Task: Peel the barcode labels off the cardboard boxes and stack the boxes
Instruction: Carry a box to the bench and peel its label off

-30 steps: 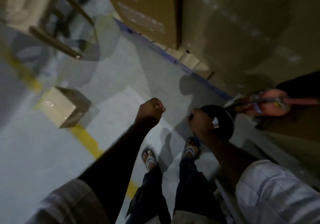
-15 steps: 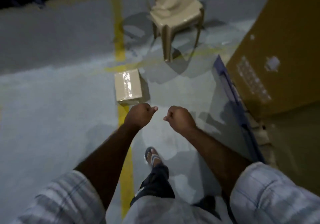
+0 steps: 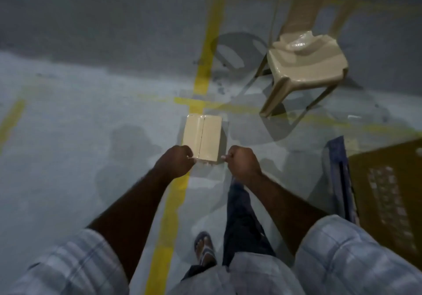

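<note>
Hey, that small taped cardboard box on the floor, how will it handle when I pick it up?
The small cardboard box probably stays stiff: its flaps look taped shut along the middle. Smaller than the chair seat, it is likely light. Flat-sided on the floor, it should slide rather than roll.

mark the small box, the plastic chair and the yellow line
small box (image 3: 203,135): head view, taped top face
plastic chair (image 3: 306,66): head view, seat
yellow line (image 3: 170,214): head view, stretch between the arms

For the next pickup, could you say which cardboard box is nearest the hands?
The small pale box just ahead of the left hand and right hand; the big brown carton sits far right.
</note>
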{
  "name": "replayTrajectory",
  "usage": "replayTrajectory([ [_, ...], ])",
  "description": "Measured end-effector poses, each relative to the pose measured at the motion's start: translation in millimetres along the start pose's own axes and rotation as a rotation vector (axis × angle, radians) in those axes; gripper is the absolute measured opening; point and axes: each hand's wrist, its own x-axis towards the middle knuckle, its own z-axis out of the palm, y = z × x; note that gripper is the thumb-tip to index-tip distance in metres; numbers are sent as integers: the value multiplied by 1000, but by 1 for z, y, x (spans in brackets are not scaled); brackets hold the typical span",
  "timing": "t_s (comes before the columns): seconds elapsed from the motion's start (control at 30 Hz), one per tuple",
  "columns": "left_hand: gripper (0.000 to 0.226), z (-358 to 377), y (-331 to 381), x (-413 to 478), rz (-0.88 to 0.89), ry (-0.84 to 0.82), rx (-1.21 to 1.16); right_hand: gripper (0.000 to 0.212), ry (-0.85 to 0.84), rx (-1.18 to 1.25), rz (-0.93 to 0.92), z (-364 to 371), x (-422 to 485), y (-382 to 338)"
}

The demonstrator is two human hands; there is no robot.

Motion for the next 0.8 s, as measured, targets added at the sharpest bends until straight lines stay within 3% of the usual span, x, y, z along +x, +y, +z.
replayTrajectory([
  [0.3,32,-8,-12,216,-204,-92,-98,54,-268,-36,35,21,230,7],
  [0.47,37,22,-43,328,-278,-131,-163,28,-416,39,118,69,346,31],
  [0.67,45,113,-130,451,-440,-136,-205,67,-315,7,307,168,441,75],
  [0.8,66,170,-177,514,-557,-134,-298,85,-204,382,621,240,498,108],
])
